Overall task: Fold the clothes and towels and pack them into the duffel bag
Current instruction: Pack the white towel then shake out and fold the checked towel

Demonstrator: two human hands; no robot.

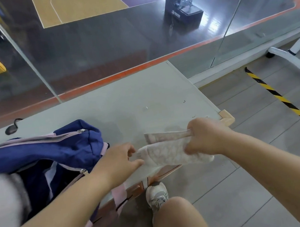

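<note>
Towel (168, 152), pale pink and patterned, lower centre of frame at near table (143, 98) edge, partly folded, pattern blurred. Pinched at its right end by right hand (205, 136), fingers closed round a bunched fold; touched at its left end by left hand (122, 160), fingers loosely spread, grip unclear. Duffel bag (52, 150), navy with pink trim, unzipped at left, cut off by frame edge; contents blurred white. Far off, upper right, basketball stand base (182, 14) behind glass, white logo unreadable.
</note>
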